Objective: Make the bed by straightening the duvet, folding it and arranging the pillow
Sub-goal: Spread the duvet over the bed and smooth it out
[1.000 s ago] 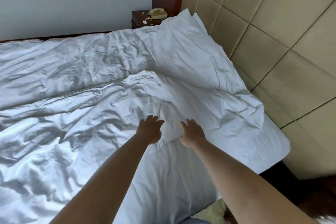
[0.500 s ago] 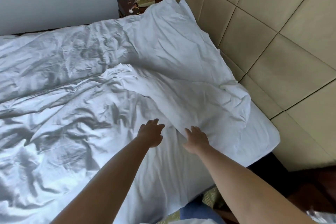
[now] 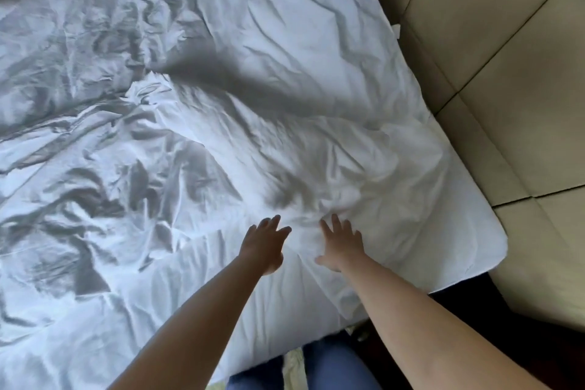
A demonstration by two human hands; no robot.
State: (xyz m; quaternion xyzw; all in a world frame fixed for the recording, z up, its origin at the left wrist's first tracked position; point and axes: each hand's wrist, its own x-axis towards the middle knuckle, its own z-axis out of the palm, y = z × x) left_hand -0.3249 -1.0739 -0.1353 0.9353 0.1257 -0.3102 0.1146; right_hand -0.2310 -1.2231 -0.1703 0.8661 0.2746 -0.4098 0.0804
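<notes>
Padded headboard (image 3: 493, 57) on your right, rumpled white duvet (image 3: 133, 187) ahead. Your left hand (image 3: 264, 245) and right hand (image 3: 340, 245) hover flat, fingers spread, gripping nothing. It looks soft and light; pinch its near edge.

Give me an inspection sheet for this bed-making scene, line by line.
Surface: white sheeted mattress, corner bare near the headboard.
Job's things: crumpled white duvet, unfolded; white pillow lying flat, partly shadowed.
Clutter: nothing seen.
Grippers: left hand and right hand, fingers spread flat over the bedding, gripping nothing.
Cables: nothing seen.
Surroundings: beige padded panel headboard; person's blue trouser legs at the bed edge.
</notes>
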